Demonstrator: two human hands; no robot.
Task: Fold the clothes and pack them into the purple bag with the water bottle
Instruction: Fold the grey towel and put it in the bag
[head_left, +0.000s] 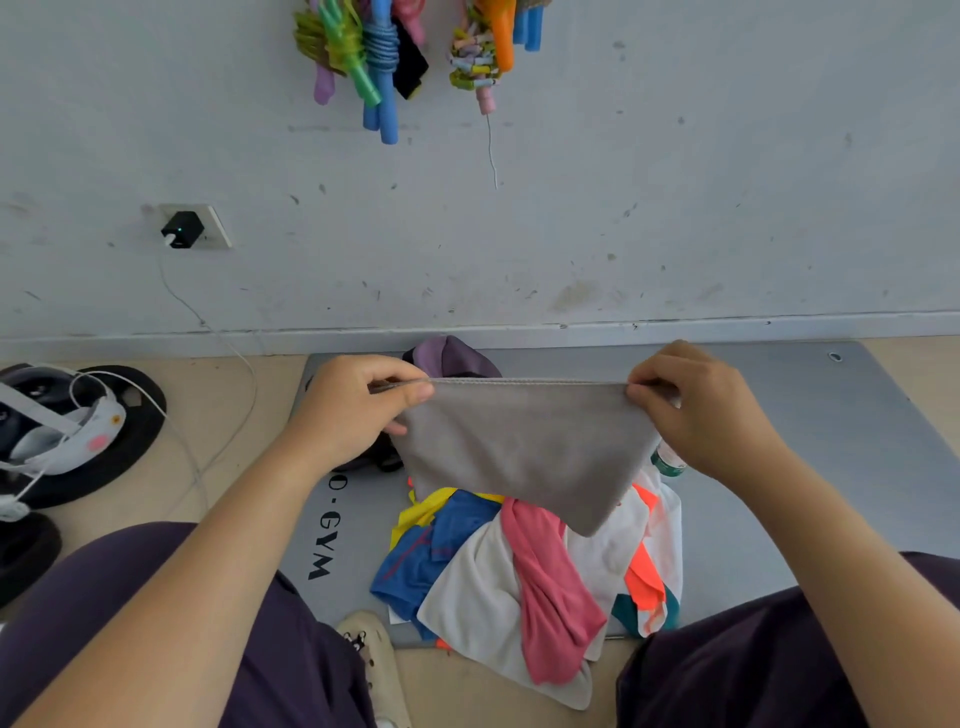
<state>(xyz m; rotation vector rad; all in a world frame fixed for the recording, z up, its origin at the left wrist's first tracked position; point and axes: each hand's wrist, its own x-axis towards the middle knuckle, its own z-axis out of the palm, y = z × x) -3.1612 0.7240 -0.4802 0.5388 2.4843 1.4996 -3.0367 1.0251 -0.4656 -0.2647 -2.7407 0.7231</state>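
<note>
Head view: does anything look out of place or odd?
Nothing damaged or spilled. The clothes lie in a loose unfolded heap on the mat, as expected. Both hands pinch a grey cloth taut above it.

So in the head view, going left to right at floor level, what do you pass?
Black weight plates → left hand pinching one top corner of the grey cloth → right hand pinching the other corner → bare grey mat.
</note>
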